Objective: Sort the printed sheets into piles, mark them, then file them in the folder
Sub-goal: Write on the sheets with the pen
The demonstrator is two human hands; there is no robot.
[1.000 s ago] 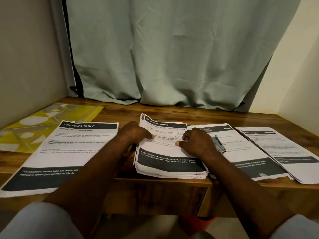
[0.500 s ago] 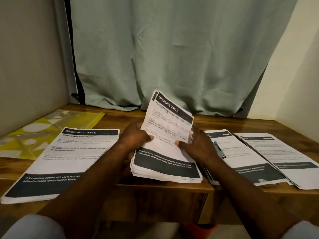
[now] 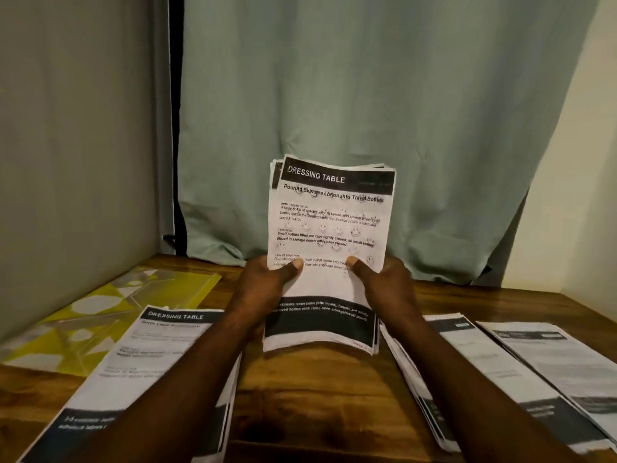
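A stack of printed sheets (image 3: 330, 222) headed "DRESSING TABLE" stands almost upright above the middle of the wooden table (image 3: 320, 396). Small smiley marks dot its top page. My left hand (image 3: 263, 289) grips its left edge with the thumb on the front. My right hand (image 3: 384, 285) grips the right edge the same way. A second pile of sheets (image 3: 143, 372) lies flat at the left, under my left forearm. Two more piles, the nearer pile (image 3: 474, 372) and the far-right pile (image 3: 561, 359), lie at the right. The yellow patterned folder (image 3: 110, 309) lies at the far left.
A pale green curtain (image 3: 350, 111) hangs behind the table. A grey wall (image 3: 76, 145) closes the left side and a cream wall (image 3: 587, 195) the right. Bare wood shows below the held stack.
The middle stack lay flat on the table a second ago. Both hands have lifted it and stood it nearly upright. The pen seen beside my right hand earlier is out of sight.
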